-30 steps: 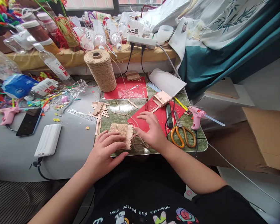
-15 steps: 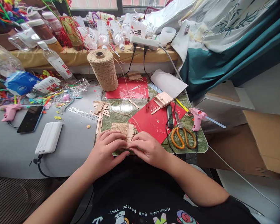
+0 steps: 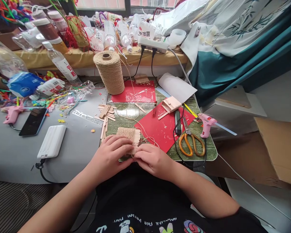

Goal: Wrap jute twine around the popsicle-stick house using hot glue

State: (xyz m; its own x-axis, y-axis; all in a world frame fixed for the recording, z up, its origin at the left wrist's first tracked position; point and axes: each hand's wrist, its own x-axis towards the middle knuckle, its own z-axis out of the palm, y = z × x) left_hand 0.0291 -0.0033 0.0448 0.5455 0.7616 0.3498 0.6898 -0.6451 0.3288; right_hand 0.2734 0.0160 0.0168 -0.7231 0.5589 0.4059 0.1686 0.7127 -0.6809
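Observation:
A panel of craft sticks (image 3: pixel 136 137), partly wound with jute twine (image 3: pixel 126 132), lies at the mat's front edge. My left hand (image 3: pixel 115 152) is closed over the panel, its fingers across the wound part and the thumb at the near edge. Beside the panel's right end, my right hand (image 3: pixel 154 160) has its fingertips pinched together on the twine, close to my left thumb. From there the loose twine loops over a red sheet (image 3: pixel 157 129) and runs back to the big twine spool (image 3: pixel 109 72). My fingers hide the panel's near side.
Orange-handled scissors (image 3: pixel 192 144), a utility knife (image 3: pixel 177 123) and a pink glue gun (image 3: pixel 208 124) lie on the right. Loose craft sticks (image 3: pixel 108 113) are left of the mat's middle. A power bank (image 3: pixel 51 141) and a phone (image 3: pixel 34 121) rest on the grey table.
My right fingertips have drawn in closer to my left thumb. A twine loop now stands out above my right hand. The whole view has shifted slightly.

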